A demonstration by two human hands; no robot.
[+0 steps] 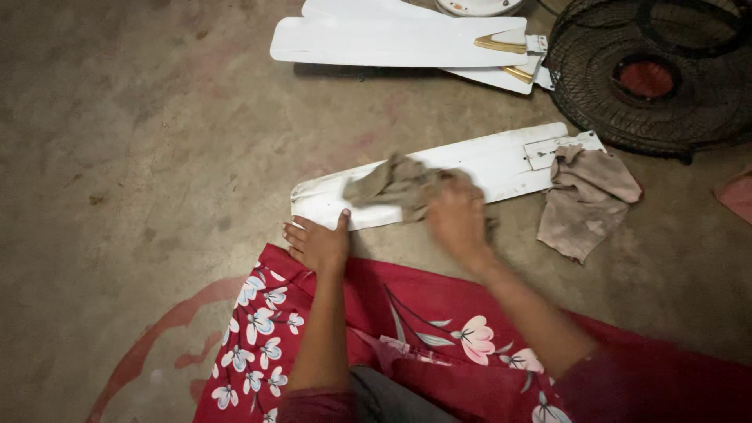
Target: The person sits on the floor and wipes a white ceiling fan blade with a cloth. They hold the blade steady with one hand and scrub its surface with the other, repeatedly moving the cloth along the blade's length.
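A white ceiling fan blade [501,160] lies on the concrete floor in front of me. My left hand [319,244] rests at the blade's near edge by its left end, thumb against it, fingers flat on the floor. My right hand [457,215] presses a crumpled grey-brown rag [395,184] onto the middle of the blade; the hand is blurred. A second brownish cloth [589,200] lies over the blade's right end, by its metal bracket.
Two more white fan blades [392,41] with gold trim lie at the top. A black wire fan guard [654,74] with a red centre sits at the top right. My red floral garment [439,337] covers the near floor.
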